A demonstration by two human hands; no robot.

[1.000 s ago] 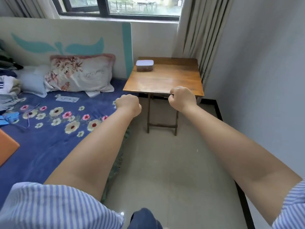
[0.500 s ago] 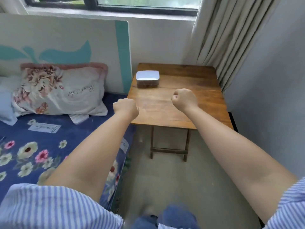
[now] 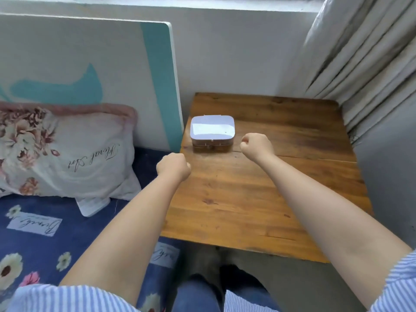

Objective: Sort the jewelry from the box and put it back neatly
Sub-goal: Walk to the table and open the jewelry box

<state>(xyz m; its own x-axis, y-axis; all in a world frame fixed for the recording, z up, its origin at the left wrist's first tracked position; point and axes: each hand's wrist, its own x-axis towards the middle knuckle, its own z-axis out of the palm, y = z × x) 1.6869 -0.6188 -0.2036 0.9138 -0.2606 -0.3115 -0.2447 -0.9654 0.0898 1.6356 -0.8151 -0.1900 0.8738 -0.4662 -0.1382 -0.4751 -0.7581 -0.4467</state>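
A small pale lilac jewelry box [image 3: 212, 131] with a closed lid stands at the far left of the wooden table [image 3: 258, 199]. My left hand [image 3: 173, 166] is a closed fist over the table's left edge, a little in front and to the left of the box. My right hand [image 3: 256, 146] is also a fist, held just to the right of the box's front corner and apart from it. Neither hand holds anything. No jewelry is visible.
A bed with a blue flowered sheet [image 3: 40, 239] and a floral pillow [image 3: 63, 154] lies against the table's left side. A white and teal board [image 3: 90, 70] leans on the wall behind. Grey curtains [image 3: 364, 52] hang at the right.
I have come closer to the table. Both fists have moved forward over the tabletop and now flank the box; they remain closed.
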